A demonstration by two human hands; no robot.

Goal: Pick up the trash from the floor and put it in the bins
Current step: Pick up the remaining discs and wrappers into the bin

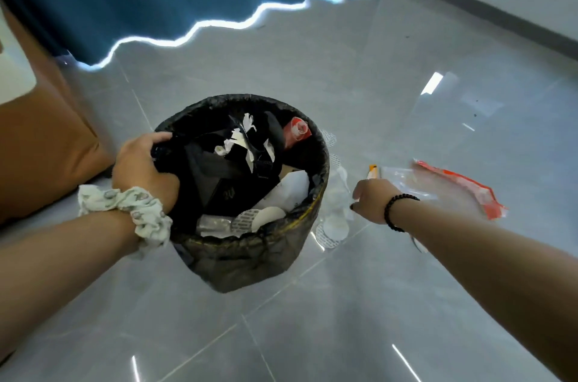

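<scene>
Two hands work at the crammed, black-lined bin [250, 263]: left hand [142, 167] clutching black trash [219, 169] inside, right hand [372, 198] pinching a clear wrapper [403, 178].

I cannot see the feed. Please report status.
Left hand grips black trash in bin. Right hand reaching floor wrappers, grip unclear. Nothing in the way.

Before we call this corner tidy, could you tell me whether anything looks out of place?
Yes. A clear wrapper with red edging and white round pads lie on the floor right of the bin, which looks nearly full.
</scene>
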